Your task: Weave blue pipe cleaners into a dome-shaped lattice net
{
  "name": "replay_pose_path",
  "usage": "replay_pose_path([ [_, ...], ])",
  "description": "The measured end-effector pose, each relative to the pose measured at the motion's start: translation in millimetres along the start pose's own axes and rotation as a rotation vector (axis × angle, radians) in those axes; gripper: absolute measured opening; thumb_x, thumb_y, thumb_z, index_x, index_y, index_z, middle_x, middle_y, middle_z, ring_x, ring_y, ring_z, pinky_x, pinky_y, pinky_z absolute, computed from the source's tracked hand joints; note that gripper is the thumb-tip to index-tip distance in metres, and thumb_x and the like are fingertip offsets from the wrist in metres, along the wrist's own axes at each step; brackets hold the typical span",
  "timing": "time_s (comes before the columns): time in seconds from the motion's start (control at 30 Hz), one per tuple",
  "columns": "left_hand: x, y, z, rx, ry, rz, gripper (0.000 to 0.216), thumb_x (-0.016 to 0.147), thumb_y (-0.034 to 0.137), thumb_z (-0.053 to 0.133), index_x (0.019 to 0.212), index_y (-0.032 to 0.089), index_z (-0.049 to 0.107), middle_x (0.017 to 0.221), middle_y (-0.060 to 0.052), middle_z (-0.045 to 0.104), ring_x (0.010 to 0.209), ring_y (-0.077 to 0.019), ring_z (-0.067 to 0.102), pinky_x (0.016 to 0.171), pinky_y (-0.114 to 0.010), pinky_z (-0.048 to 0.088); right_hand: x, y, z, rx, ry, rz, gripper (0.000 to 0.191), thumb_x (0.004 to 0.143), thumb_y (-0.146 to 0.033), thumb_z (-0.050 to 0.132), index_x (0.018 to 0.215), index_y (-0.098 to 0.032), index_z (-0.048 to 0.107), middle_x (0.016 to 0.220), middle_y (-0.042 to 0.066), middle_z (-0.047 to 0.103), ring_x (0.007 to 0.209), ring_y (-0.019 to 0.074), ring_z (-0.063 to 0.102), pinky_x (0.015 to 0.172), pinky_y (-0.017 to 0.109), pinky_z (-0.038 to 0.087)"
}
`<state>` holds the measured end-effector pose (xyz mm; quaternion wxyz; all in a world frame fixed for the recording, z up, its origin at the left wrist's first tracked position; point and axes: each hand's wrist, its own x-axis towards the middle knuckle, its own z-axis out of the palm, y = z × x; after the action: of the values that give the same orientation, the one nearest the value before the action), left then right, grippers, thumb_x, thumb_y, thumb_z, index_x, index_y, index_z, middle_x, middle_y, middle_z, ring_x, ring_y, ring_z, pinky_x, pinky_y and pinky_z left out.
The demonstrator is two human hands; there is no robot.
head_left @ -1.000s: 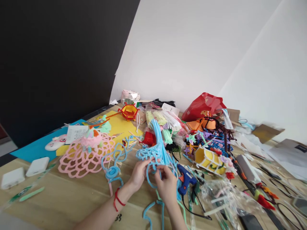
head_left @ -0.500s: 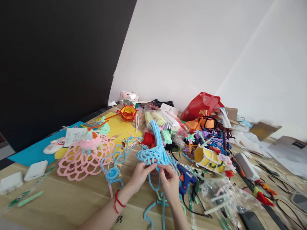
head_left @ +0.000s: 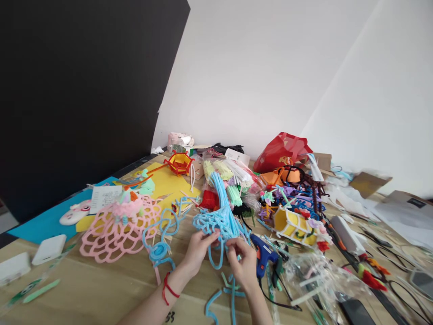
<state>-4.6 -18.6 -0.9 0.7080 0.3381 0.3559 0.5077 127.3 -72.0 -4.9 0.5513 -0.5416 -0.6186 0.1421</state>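
Observation:
A light-blue pipe-cleaner piece [head_left: 210, 221], woven like a net, lies at the middle of the table with a bundle of straight blue stems [head_left: 221, 192] rising behind it. My left hand [head_left: 199, 247] pinches its near edge between thumb and fingers. Close by on the right, my right hand [head_left: 242, 257] has its thumb and forefinger brought together at the same edge; a stem there is mostly hidden by the fingers. A blue loop [head_left: 216, 259] hangs down between the hands. Loose blue stems [head_left: 232, 300] lie below, and a blue coil [head_left: 158, 250] is to the left.
A blue hot-glue gun [head_left: 263, 253] stands right of my right hand, its cord running forward. A pink openwork piece [head_left: 111, 234] lies left. Bagged pipe cleaners [head_left: 233, 174], a yellow-and-white lantern shape [head_left: 294, 225], clear plastic bags [head_left: 318, 275] and a phone [head_left: 355, 311] surround the work.
My right hand has shifted slightly right and down, away from the left hand, widening the gap between them. The left hand stays at the woven edge. The view has moved slightly.

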Motion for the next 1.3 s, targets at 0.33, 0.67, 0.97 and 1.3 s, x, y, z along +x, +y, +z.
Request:
replay_pose_path([
  [0.33, -1, 4, 0, -0.127, -0.018, -0.028, 0.016, 0.06, 0.024, 0.079, 0.073, 0.016, 0.073, 0.073, -0.003, 0.071, 0.068, -0.015, 0.062, 0.066, -0.025, 0.049, -4, 6, 12, -0.204, 0.011, -0.496, 0.039, 0.084, -0.009, 0.047, 0.114, -0.026, 0.063, 0.098, 0.009, 0.066, 0.086, 0.0184, 0.065, 0.07, 0.029, 0.055],
  [0.67, -6, 0, 1, 0.12, -0.021, 0.089, 0.022, 0.061, 0.032, 0.077, 0.073, 0.014, 0.073, 0.075, -0.006, 0.073, 0.077, -0.0227, 0.066, 0.075, -0.032, 0.051, -9, 2, 25, 0.176, 0.247, 0.082, 0.012, 0.078, -0.03, 0.064, 0.077, -0.018, 0.066, 0.082, 0.008, 0.07, 0.072, 0.0194, 0.066, 0.064, 0.028, 0.052],
  [0.97, -4, -3, -4, 0.351, 0.035, 0.31, 0.024, 0.067, 0.037, 0.072, 0.077, 0.016, 0.075, 0.082, -0.008, 0.076, 0.085, -0.028, 0.068, 0.078, -0.034, 0.052, 1, 0, 30, 0.181, 0.297, 0.178, 0.027, 0.066, -0.04, 0.073, 0.066, -0.018, 0.058, 0.068, -0.001, 0.052, 0.058, 0.013, 0.05, 0.051, 0.023, 0.041],
  [1.3, -8, 6, 2, 0.15, 0.093, 0.182, 0.023, 0.064, 0.035, 0.075, 0.073, 0.015, 0.074, 0.074, -0.005, 0.075, 0.071, -0.02, 0.066, 0.066, -0.026, 0.05, -4, -9, 39, 0.356, -0.038, 0.477, 0.038, 0.073, -0.054, 0.062, 0.071, -0.016, 0.062, 0.05, -0.002, 0.053, 0.046, 0.0141, 0.05, 0.041, 0.023, 0.036],
])
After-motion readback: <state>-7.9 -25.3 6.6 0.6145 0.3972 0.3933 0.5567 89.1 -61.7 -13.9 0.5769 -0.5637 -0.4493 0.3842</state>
